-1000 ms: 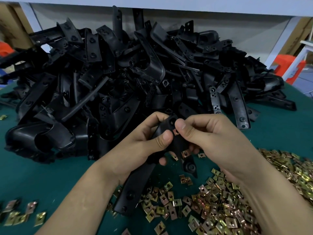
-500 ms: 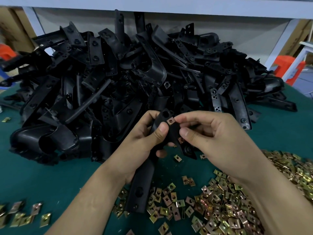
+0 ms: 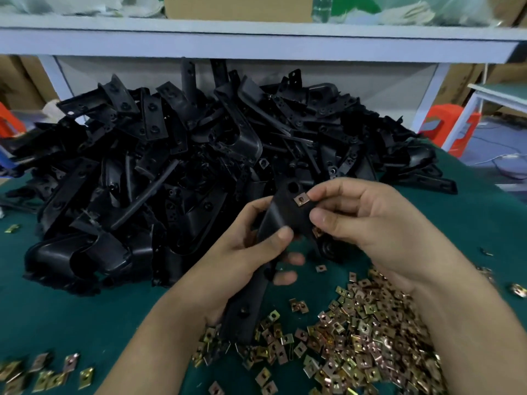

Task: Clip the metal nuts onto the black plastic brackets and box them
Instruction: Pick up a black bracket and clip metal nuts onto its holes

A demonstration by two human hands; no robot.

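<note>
Head view shows the left hand (image 3: 242,252) gripping a black bracket (image 3: 282,218) above the green table (image 3: 71,317), while the right hand (image 3: 368,223) pinches a metal nut (image 3: 300,199) onto its far end, with loose nuts (image 3: 370,337) piled near right.

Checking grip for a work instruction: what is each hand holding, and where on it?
Left hand grips the black bracket around its middle. Right hand pinches a metal nut against the bracket's upper end.

Green table (image 3: 71,317): brackets (image 3: 159,172), nuts (image 3: 370,337).
</note>
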